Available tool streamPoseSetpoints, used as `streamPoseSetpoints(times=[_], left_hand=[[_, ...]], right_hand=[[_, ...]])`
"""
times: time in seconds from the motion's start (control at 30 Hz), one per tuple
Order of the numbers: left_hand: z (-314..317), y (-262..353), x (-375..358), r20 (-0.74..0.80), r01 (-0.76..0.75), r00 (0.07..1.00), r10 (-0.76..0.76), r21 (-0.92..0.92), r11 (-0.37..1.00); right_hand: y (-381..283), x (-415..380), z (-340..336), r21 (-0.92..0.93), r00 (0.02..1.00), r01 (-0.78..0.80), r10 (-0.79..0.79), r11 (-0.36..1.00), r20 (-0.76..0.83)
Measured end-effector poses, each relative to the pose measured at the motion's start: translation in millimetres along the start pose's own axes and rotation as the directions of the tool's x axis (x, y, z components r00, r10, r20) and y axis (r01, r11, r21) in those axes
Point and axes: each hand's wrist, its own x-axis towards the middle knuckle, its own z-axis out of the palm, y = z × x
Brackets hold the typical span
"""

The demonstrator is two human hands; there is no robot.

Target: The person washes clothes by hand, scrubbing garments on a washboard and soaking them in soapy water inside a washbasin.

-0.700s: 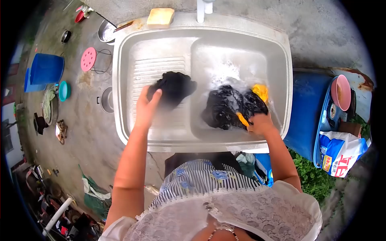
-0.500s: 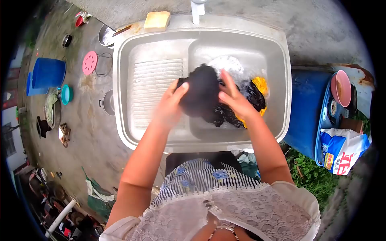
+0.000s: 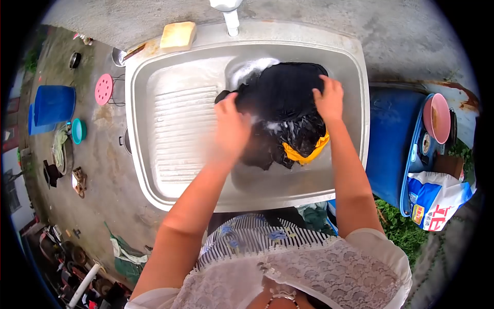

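Note:
A dark black garment (image 3: pixel 288 87) is spread in the basin of the stone sink (image 3: pixel 135 129), over other wet black cloth with a yellow edge (image 3: pixel 309 153). My left hand (image 3: pixel 230 129), blurred by motion, grips the garment's left end near the ribbed washboard part (image 3: pixel 185 129). On the opposite side, my right hand (image 3: pixel 329 100) holds the garment's right edge between thumb and fingers. White suds (image 3: pixel 253 68) show behind the cloth.
A white faucet (image 3: pixel 232 23) hangs over the sink's far rim, with a yellowish block (image 3: pixel 178 36) on that rim. To the right stands a blue barrel (image 3: pixel 388 144) bearing a pink bowl (image 3: pixel 436 118) and a detergent bag (image 3: pixel 437 198). A pink stool (image 3: pixel 104 89) is at left.
The bunched black garment has moved right and been spread out over the wet cloth in the basin. My hands have moved farther apart, and the view has shifted.

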Motion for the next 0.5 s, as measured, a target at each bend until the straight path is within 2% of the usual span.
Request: streamPoseSetpoints(times=[0.03, 0.07, 0.1, 0.13, 0.17, 0.2, 0.27, 0.3, 0.33, 0.4, 0.43, 0.5], left_hand=[[7.9, 5.8, -5.7, 0.045, -0.272, 0.962, 0.269, 0.248, 0.930], [15.5, 10.8, -7.1, 0.155, -0.510, 0.852, 0.499, 0.458, 0.728], [28.8, -2.4, -0.7, 0.248, -0.610, 0.789, 0.563, 0.429, 0.666], [39.9, -9.7, 7.2, 0.366, -0.663, 0.747, 0.555, 0.474, 0.579], [49.0, -18.6, 13.1, 0.429, -0.656, 0.754, 0.498, 0.524, 0.543], [55.9, -26.1, 20.8, 0.485, -0.651, 0.759, 0.435, 0.570, 0.501], [62.6, -36.5, 34.6, 0.543, -0.566, 0.817, 0.195, 0.690, 0.451], [64.2, -38.9, 42.3, 0.565, -0.562, 0.816, 0.118, 0.730, 0.390], [69.7, -40.1, 45.1, 0.569, -0.563, 0.814, 0.115, 0.726, 0.394], [75.2, -42.0, 50.7, 0.594, -0.555, 0.805, 0.003, 0.750, 0.360], [78.9, -41.7, 52.4, 0.601, -0.561, 0.798, -0.044, 0.768, 0.309], [84.3, -36.3, 56.5, 0.602, -0.545, 0.792, -0.096, 0.770, 0.332]], right_hand=[[-5.7, 0.8, 18.0, -0.032, 0.990, 0.127, -0.125, 0.991, 0.067], [-12.0, 0.7, 36.0, -0.053, 0.960, 0.254, -0.245, 0.966, 0.136], [-37.2, -6.6, 41.0, -0.143, 0.943, 0.190, -0.140, 0.971, 0.303], [-60.9, -14.8, 42.6, -0.242, 0.893, 0.141, -0.018, 0.960, 0.449], [-57.6, -21.9, 67.2, -0.286, 0.876, 0.186, -0.027, 0.940, 0.482], [-58.8, -27.5, 82.2, -0.333, 0.892, 0.208, -0.038, 0.920, 0.451], [-58.8, -31.4, 97.8, -0.339, 0.883, 0.221, -0.040, 0.914, 0.468], [-59.5, -32.7, 99.2, -0.320, 0.883, 0.212, -0.041, 0.923, 0.468], [-55.7, -31.4, 98.9, -0.324, 0.881, 0.211, -0.036, 0.922, 0.471], [-51.1, -29.1, 103.6, -0.306, 0.881, 0.233, -0.067, 0.923, 0.469], [-47.9, -31.1, 108.3, -0.265, 0.919, 0.248, -0.140, 0.932, 0.367], [-42.8, -29.6, 114.6, -0.257, 0.913, 0.243, -0.131, 0.935, 0.387]])
